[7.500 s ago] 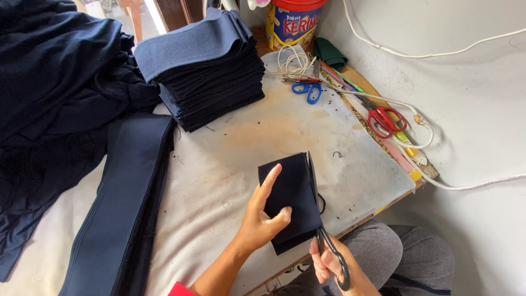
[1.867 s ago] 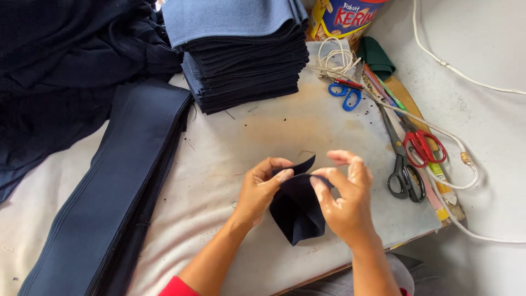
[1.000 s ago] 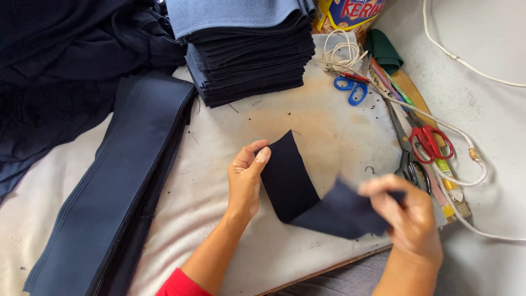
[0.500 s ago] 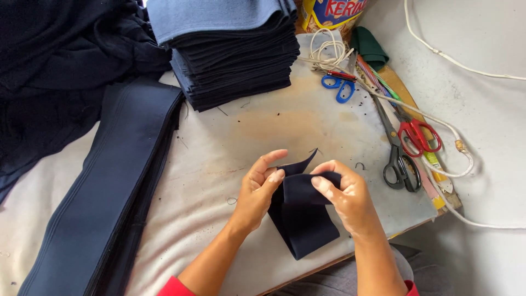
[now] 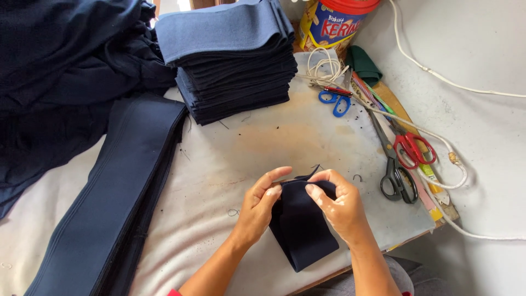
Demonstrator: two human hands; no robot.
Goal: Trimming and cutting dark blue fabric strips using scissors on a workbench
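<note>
Scissors crowd the right side of my table (image 5: 230, 164): a black-handled pair (image 5: 395, 176) and a red-handled pair (image 5: 412, 149) lie touching near the right edge, well apart from a small blue-handled pair (image 5: 334, 101) further back. A white cord (image 5: 438, 137) loops across the two larger pairs, and a coil of white string (image 5: 323, 64) sits by the blue ones. Behind that I see a yellow tin with a red lid (image 5: 335, 22) and a folded green cloth (image 5: 362, 64). A tall stack of cut navy pieces (image 5: 230, 60) stands at the back, a long folded navy strip (image 5: 115, 203) runs down the left side, and loose dark fabric (image 5: 60, 71) is heaped in the far left corner. Nothing lies between my hands and the scissors.

The dark navy fabric piece (image 5: 301, 230) sits near the front edge of the table, its long axis running from the pinched upper end, away from me, down towards me and slightly to the right. The lower end lies flat on the table, below both hands.

My left hand (image 5: 257, 211) and right hand (image 5: 339, 205) each close thumb and fingers on the upper edge of the piece, one at each side, with the cloth bunched between them.
</note>
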